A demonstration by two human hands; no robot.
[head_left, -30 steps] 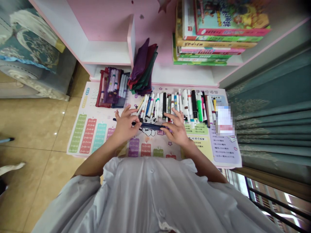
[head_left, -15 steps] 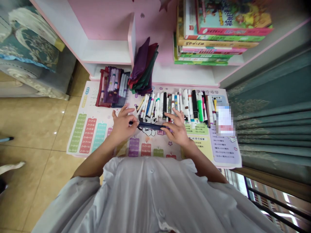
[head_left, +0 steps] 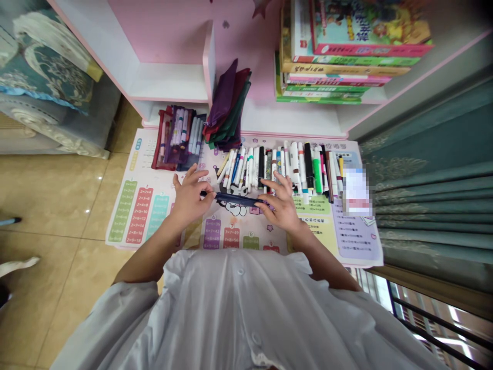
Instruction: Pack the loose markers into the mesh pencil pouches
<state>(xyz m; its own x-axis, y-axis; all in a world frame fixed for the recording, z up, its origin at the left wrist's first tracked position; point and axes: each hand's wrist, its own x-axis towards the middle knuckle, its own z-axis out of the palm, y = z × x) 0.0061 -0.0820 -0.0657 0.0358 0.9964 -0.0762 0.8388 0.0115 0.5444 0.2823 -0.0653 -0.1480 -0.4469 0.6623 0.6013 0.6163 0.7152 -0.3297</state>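
Observation:
A dark blue zip pouch (head_left: 239,199), seen nearly edge-on as a narrow strip, stretches between my hands over the desk mat. My left hand (head_left: 189,198) pinches its left end between thumb and forefinger, other fingers spread. The right end is pinched by my right hand (head_left: 280,205), whose upper fingers reach toward the row of markers (head_left: 251,167). These markers lie side by side just beyond the pouch, in white, black, green and other colours. Whether anything is inside the pouch cannot be made out.
Mesh pouches holding markers (head_left: 180,133) lie at the back left. Beside them, empty-looking purple, red and green pouches (head_left: 227,110) lean on the shelf divider. A stack of books (head_left: 339,77) fills the right shelf. A blurred-out phone-like object (head_left: 358,190) lies at the mat's right.
My left hand has slid slightly left along the pouch's top edge, so more of the strip shows between my hands. My right hand has stayed in place.

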